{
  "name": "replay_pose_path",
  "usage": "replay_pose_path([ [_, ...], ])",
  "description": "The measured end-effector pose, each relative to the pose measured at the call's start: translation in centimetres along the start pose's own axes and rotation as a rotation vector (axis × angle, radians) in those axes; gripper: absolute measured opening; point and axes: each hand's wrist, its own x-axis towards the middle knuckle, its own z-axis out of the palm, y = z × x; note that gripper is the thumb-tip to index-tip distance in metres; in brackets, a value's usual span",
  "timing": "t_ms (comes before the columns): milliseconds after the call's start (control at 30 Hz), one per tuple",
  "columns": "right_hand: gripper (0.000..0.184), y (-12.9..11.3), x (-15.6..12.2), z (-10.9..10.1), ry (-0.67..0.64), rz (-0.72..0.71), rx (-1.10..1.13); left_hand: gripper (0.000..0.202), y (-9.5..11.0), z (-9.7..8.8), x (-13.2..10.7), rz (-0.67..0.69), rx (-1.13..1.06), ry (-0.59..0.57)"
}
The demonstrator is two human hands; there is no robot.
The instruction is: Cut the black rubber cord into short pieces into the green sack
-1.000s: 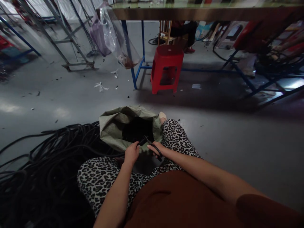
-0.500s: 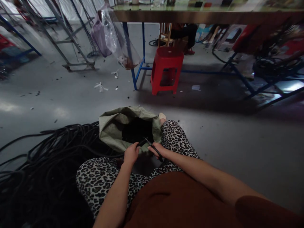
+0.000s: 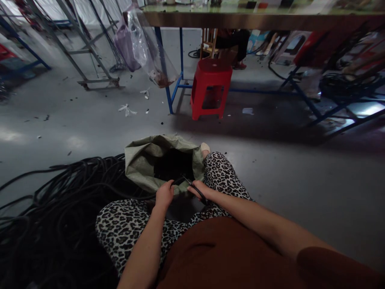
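Note:
My left hand [image 3: 165, 195] is closed around a black rubber strip [image 3: 178, 181], whose free end points right over the near rim of a sack. In my right hand [image 3: 199, 190] is a pair of scissors [image 3: 202, 196], the blades reaching left to the strip's end. The green woven sack [image 3: 140, 160] stands with its mouth wide between my knees. Its inside is dark, and the contents are hard to make out. A large heap of long black strips [image 3: 87, 176] lies on the floor to the left, one of them running towards my left hand.
A red plastic stool [image 3: 211, 86] stands ahead, before a long table [image 3: 255, 20] with blue legs. Plastic bags [image 3: 144, 48] hang from the table's left corner. A metal rack [image 3: 87, 56] is at the far left. Behind the table a person [image 3: 239, 44] sits. Scraps litter the floor.
My left hand has shifted slightly left with the strip. My right hand and the scissors stay nearly in place.

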Motion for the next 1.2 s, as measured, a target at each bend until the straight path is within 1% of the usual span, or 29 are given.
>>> replay_pose_path([
  [367,0.021,-1.1,-1.0,-0.7,-0.012,0.018,0.017,0.036,-0.3,0.1,0.2,0.0,-0.004,0.008],
  [500,0.02,-0.8,-0.8,-0.6,-0.011,0.031,0.049,0.036,-0.4,0.1,0.2,-0.011,-0.014,0.011],
  [700,0.02,-0.2,0.1,-0.1,0.002,0.071,0.174,0.037,-0.3,-0.1,0.2,-0.012,-0.029,0.02],
  [800,0.023,-0.1,0.2,-0.2,-0.023,0.06,0.192,0.036,-0.3,-0.1,0.2,-0.015,-0.031,0.044],
  [1000,0.025,0.1,0.1,-0.1,-0.118,0.021,0.242,0.036,-0.3,-0.3,0.2,-0.018,-0.027,0.085],
  [1200,0.027,-0.3,-0.4,-0.2,-0.16,0.015,0.223,0.037,0.2,-0.3,0.1,-0.004,-0.026,0.068],
])
